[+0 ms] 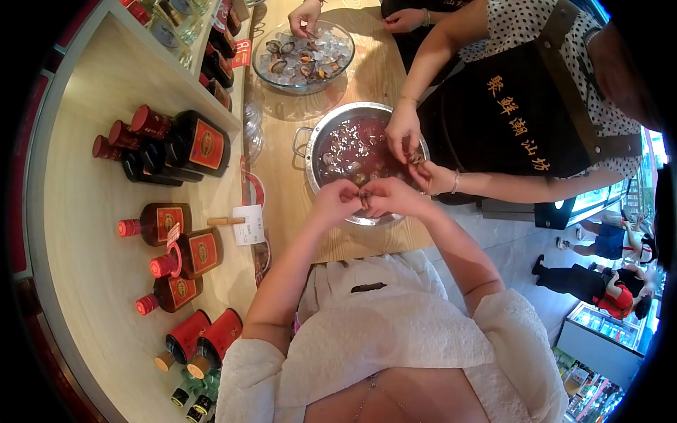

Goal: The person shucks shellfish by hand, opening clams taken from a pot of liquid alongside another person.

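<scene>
My left hand (337,202) and my right hand (392,198) meet over the near rim of a steel basin (311,159). Between their pinched fingertips is a small brownish clam (364,198), mostly covered by the fingers. Reddish liquid (356,141) fills the basin, and a few shells (360,176) show in it close to my hands. Across the basin's right side, a co-worker's two hands (403,135) pinch another small shell (416,159). Beyond the basin stands a glass bowl (302,89) of ice with several opened clams (307,69) on top.
Another person's hand (305,17) reaches into the glass bowl. On the left, shelves hold several dark bottles (201,141) with red labels. A paper tag (248,225) hangs at the wooden table's (282,233) left edge. A co-worker in a black apron (508,120) stands at right.
</scene>
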`<action>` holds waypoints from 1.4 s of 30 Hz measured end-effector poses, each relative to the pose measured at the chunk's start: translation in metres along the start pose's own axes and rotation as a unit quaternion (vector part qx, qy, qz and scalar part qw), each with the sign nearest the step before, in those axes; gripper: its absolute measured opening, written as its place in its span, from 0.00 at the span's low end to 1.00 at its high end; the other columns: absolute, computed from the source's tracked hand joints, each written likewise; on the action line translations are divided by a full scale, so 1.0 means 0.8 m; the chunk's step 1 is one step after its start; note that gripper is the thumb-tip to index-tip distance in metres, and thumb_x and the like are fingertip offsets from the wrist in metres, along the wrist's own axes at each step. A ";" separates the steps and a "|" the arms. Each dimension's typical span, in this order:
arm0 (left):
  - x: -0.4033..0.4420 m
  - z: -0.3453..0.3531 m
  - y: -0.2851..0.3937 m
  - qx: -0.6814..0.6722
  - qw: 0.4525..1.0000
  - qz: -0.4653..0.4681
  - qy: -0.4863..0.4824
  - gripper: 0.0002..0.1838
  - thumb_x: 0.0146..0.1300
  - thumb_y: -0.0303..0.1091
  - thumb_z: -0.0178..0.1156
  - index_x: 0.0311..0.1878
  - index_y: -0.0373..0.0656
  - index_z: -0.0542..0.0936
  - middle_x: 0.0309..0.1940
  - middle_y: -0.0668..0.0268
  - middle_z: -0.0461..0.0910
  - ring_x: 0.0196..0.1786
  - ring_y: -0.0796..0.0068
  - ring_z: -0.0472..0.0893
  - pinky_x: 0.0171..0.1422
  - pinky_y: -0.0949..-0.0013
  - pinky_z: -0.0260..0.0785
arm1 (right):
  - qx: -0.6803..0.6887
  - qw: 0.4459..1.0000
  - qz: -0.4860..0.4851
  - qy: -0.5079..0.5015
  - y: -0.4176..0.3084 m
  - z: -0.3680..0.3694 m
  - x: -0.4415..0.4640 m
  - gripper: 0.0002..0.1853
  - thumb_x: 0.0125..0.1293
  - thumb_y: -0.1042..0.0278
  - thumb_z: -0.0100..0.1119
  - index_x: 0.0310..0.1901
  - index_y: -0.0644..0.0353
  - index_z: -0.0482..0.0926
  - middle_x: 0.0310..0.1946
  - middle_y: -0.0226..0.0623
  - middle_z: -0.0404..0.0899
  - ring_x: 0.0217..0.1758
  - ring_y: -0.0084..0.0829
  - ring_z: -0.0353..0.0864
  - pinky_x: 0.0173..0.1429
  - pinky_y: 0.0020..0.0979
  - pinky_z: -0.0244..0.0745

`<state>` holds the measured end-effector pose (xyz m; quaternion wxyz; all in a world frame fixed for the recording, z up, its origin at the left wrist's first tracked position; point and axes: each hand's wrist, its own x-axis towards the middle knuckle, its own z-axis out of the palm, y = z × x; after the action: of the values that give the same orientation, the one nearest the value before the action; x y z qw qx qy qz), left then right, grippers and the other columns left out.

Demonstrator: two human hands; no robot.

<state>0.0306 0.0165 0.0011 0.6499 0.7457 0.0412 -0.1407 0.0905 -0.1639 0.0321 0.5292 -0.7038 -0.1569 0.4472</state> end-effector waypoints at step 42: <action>0.002 0.030 0.017 0.192 0.948 0.081 0.240 0.07 0.54 0.33 0.61 0.33 0.43 0.74 0.18 0.68 0.75 0.19 0.73 0.73 0.27 0.70 0.67 | -0.281 0.949 -0.046 0.137 -0.032 -0.007 0.008 0.18 0.48 0.59 0.62 0.34 0.67 0.78 0.23 0.45 0.78 0.29 0.33 0.80 0.34 0.33 0.72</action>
<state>0.0314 -0.0088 0.0107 0.4743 0.8691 0.1073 0.0900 0.1053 -0.1525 0.0523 0.3466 -0.8704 -0.2343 0.2595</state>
